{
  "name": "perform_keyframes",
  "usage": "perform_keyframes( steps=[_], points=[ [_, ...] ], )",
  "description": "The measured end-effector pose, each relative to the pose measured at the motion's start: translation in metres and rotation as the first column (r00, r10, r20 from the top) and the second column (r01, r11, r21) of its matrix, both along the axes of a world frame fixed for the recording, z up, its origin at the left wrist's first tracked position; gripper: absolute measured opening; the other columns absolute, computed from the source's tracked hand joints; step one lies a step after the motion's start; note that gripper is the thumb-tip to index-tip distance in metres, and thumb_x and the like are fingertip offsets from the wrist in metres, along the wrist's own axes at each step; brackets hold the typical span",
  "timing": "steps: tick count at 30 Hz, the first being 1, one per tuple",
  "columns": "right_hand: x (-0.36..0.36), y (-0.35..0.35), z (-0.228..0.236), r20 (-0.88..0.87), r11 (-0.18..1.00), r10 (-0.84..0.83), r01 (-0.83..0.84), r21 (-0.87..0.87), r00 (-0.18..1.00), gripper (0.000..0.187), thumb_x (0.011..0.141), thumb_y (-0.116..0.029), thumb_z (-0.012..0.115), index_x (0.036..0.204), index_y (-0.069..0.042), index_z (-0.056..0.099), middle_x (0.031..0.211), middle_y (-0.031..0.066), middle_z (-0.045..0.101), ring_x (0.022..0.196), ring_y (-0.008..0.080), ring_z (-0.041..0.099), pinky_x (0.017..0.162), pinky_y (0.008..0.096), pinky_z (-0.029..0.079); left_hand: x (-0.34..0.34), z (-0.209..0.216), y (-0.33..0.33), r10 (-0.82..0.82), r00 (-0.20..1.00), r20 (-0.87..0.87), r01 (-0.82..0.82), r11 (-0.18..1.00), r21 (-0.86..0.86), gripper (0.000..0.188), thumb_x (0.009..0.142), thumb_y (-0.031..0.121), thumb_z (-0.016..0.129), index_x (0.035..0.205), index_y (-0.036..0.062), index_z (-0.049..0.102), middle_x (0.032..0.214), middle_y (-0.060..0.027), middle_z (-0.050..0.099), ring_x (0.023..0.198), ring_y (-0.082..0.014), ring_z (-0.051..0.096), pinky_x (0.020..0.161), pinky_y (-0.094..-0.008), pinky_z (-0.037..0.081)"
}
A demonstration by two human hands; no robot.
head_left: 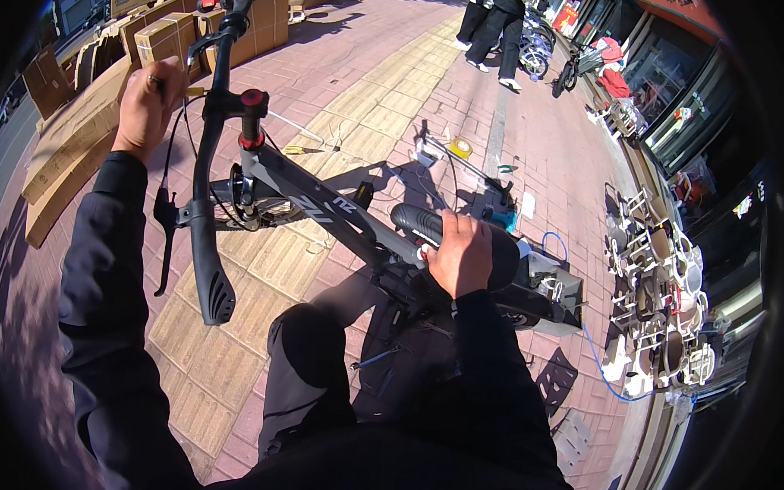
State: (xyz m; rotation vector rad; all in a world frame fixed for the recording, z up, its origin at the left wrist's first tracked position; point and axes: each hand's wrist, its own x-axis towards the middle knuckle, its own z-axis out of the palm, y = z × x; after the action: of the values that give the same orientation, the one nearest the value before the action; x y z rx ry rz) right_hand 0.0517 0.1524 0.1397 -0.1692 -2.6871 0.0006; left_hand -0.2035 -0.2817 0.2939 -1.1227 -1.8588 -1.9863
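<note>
A dark grey bicycle frame lies tilted across the middle of the view. Its black handlebar runs from top to bottom at the left, with a red-capped stem. My left hand is closed around a thin tool or cable end just left of the handlebar. My right hand presses down on the black saddle and grips it. My knee in black trousers is under the frame.
Flattened and stacked cardboard boxes line the left side on the brick pavement. Tools and a yellow tape roll lie beyond the bicycle. A person walks away at the top. Small white racks crowd the right, by shop fronts.
</note>
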Motion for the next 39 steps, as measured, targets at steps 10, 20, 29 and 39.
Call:
perform_keyframes(
  steps=[10,20,29,39],
  points=[
    [0.002,0.0,0.005,0.006,1.0,0.006,-0.006,0.008,1.0,0.068,0.074,-0.028,0.085,0.13,-0.003,0.058,0.115,0.0144,0.065,0.116,0.0315,0.06,0.11,0.0467,0.038,-0.004,0.016,0.025,0.256,0.958,0.128,-0.266,0.962,0.064,0.039,0.108,0.026,0.042,0.071,0.0127,0.043,0.057,0.0019,0.036,0.056,-0.0099,0.031,0.056,-0.0287,0.025],
    [0.002,0.002,0.001,-0.076,0.998,0.031,-0.035,-0.049,0.997,0.062,0.07,-0.025,0.086,0.124,-0.003,0.062,0.11,0.0144,0.066,0.112,0.0324,0.062,0.107,0.0461,0.041,-0.019,0.024,0.011,0.155,0.969,0.191,-0.167,0.985,0.046,0.048,0.106,0.031,0.049,0.062,0.0145,0.044,0.054,0.0034,0.033,0.052,-0.0096,0.028,0.054,-0.0295,0.021],
    [0.003,0.004,0.0,-0.063,0.996,0.048,-0.052,-0.071,0.997,0.059,0.073,-0.024,0.083,0.125,-0.003,0.062,0.111,0.0149,0.065,0.113,0.0324,0.06,0.108,0.0467,0.04,0.022,0.073,-0.001,0.383,0.922,0.067,-0.387,0.92,0.066,0.048,0.112,0.028,0.036,0.068,0.0095,0.042,0.06,0.001,0.032,0.057,-0.0107,0.03,0.059,-0.0311,0.027],
    [0.045,-0.013,-0.016,-0.387,0.61,0.31,-0.494,-0.62,0.868,0.052,0.083,-0.029,0.079,0.125,-0.002,0.062,0.123,0.0175,0.066,0.113,0.0366,0.063,0.1,0.0427,0.05,0.25,-0.04,0.142,-0.433,0.851,0.295,0.459,0.888,-0.019,0.065,0.102,0.041,0.052,0.048,0.005,0.045,0.047,-0.007,0.047,0.049,-0.0202,0.044,0.059,-0.0359,0.037]
  ],
)
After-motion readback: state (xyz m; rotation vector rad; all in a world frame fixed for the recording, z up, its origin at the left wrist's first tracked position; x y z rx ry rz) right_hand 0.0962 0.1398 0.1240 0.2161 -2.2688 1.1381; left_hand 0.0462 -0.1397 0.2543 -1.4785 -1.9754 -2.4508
